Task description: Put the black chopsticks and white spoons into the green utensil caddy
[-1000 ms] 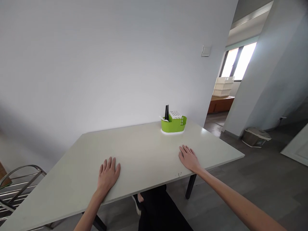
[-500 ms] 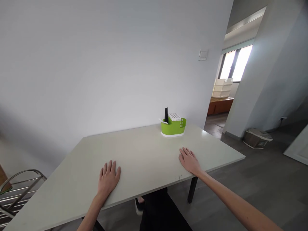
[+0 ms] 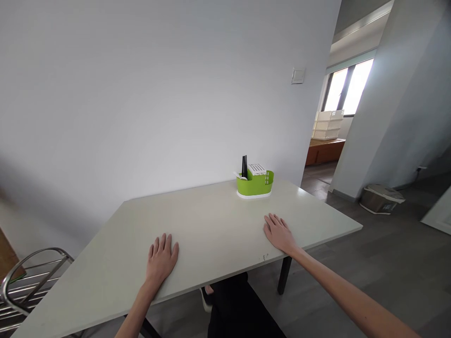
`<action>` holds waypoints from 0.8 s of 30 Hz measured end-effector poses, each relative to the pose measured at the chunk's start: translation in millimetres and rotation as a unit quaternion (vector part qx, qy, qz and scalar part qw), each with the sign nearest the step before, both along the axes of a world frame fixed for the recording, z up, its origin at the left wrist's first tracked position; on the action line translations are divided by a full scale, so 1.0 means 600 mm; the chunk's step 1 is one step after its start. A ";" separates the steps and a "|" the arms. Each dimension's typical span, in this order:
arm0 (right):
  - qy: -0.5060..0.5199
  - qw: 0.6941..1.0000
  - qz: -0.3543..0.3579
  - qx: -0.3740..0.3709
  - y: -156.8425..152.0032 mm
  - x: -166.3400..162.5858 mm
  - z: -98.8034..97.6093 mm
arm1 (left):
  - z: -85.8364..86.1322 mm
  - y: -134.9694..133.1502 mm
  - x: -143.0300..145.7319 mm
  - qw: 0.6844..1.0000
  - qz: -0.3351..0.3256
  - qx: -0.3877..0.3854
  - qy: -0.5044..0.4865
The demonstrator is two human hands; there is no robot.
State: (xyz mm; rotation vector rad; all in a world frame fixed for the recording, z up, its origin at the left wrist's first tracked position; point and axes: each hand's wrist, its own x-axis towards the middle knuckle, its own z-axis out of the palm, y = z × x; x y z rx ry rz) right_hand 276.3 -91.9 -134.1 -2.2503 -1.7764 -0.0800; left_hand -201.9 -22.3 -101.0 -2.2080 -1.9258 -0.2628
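Observation:
My left hand [image 3: 162, 259] lies palm down on the pale table [image 3: 207, 211], fingers spread, with nothing in it. Flat on the right part of the same tabletop rests my right hand [image 3: 279, 234], also empty, its fingers stretched out. Beyond the right hand, close to the wall, stands a green utensil holder [image 3: 254, 187] on a white base. Black chopsticks [image 3: 244, 166] stick up from it, and a white spoon [image 3: 240, 176] leans out at its left. A white slotted cover [image 3: 257, 169] tops its middle. Neither hand touches the holder.
A metal rack [image 3: 33, 277] stands past the table's left edge. Behind the table rises a plain wall with a light switch [image 3: 298, 75]. On the floor at right sits a lidded bin [image 3: 380, 199]. White stacked crates [image 3: 328, 125] are by the far window.
The view has shifted slightly, so everything sits a little further right in the picture. Both hands stay in place on the table, and the holder has not moved.

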 end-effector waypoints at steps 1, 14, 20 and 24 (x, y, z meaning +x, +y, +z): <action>0.001 1.000 0.000 0.000 0.000 0.000 0.000 | -0.001 0.001 0.000 1.000 -0.002 0.001 -0.002; 0.010 1.000 0.004 0.006 0.002 0.001 -0.003 | 0.003 0.002 -0.003 1.000 -0.006 -0.008 -0.010; 0.015 1.000 0.004 0.003 0.004 0.001 -0.005 | 0.002 0.002 -0.005 1.000 -0.003 -0.002 -0.004; 0.014 1.000 0.003 0.004 0.002 -0.001 -0.003 | 0.001 0.002 -0.005 1.000 -0.003 -0.001 -0.004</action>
